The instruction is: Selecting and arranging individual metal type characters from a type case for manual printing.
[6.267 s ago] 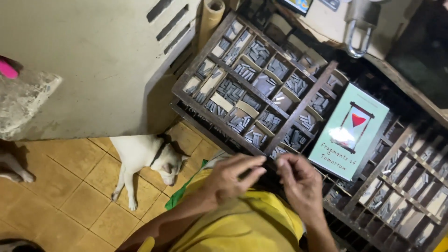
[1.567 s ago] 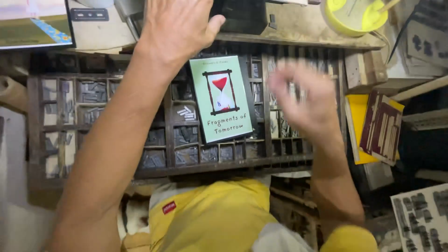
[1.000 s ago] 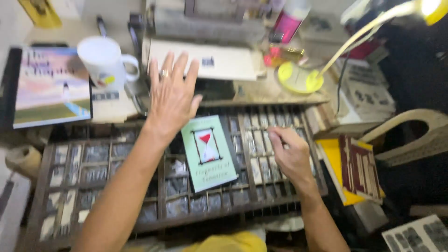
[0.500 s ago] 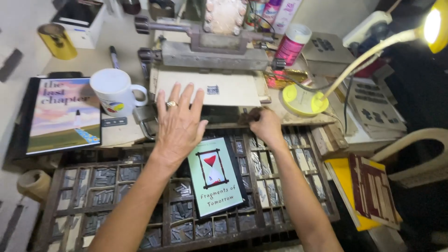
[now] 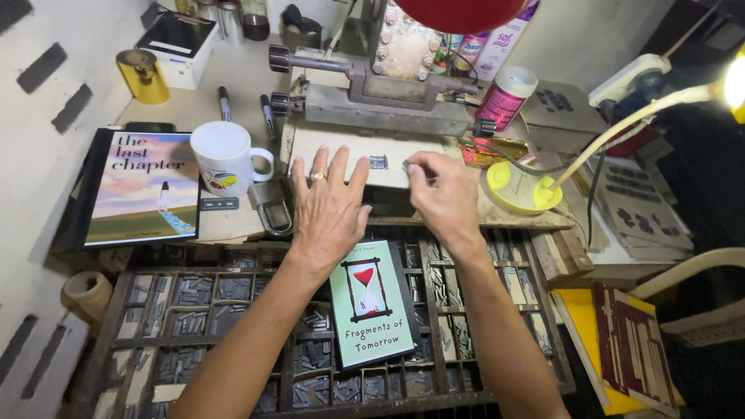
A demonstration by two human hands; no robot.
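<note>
Two hands rest on the cream card (image 5: pixel 341 149) under the metal press (image 5: pixel 380 97): the left hand (image 5: pixel 330 206) lies flat, fingers spread, while the right hand (image 5: pixel 444 194) pinches something too small to identify at the card's edge. Just below them, a green book (image 5: pixel 371 314) lies on the type case (image 5: pixel 194 310), with a white mug (image 5: pixel 225 159) left of the card.

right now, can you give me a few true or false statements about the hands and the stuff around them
1. The left hand lies flat, fingers spread, on the pale plate. True.
2. The right hand holds the white mug. False: it pinches something small at the plate; the mug stands apart, left of both hands.
3. A green book lies on the type tray. True.
4. The desk lamp's yellow base sits left of the mug. False: it sits right of the right hand.
</note>
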